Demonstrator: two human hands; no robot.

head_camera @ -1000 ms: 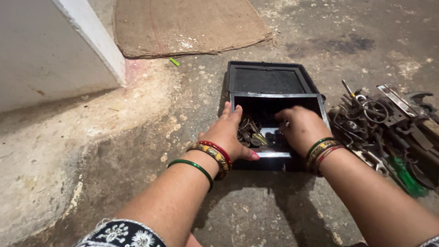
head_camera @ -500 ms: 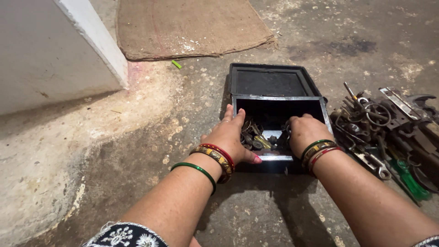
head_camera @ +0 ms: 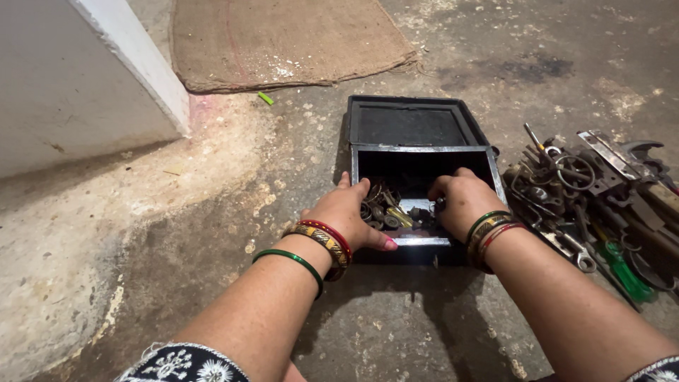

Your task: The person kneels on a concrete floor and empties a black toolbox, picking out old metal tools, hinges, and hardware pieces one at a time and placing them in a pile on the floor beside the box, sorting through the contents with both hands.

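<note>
A black metal box (head_camera: pixel 422 150) stands open on the concrete floor, its lid (head_camera: pixel 410 124) laid flat behind it. Several small metal parts (head_camera: pixel 393 216), such as nuts and rings, lie in its bottom. My left hand (head_camera: pixel 345 213) grips the box's near left corner, fingers curled over the wall onto the parts and thumb along the front rim. My right hand (head_camera: pixel 463 199) is inside the box on the right, fingers curled down into the parts; its fingertips are hidden. Both wrists wear bangles.
A heap of rusty tools (head_camera: pixel 590 187) lies right of the box, with a green-handled screwdriver (head_camera: pixel 626 276) at its near edge. A jute mat (head_camera: pixel 283 39) lies beyond the box. A white wall corner (head_camera: pixel 85 85) stands at left, a small green scrap (head_camera: pixel 266 97) beside it.
My right hand drew back from the box's far side toward the near right and curled tighter. My left fingers bent from flat down into the parts. The view shifted slightly.
</note>
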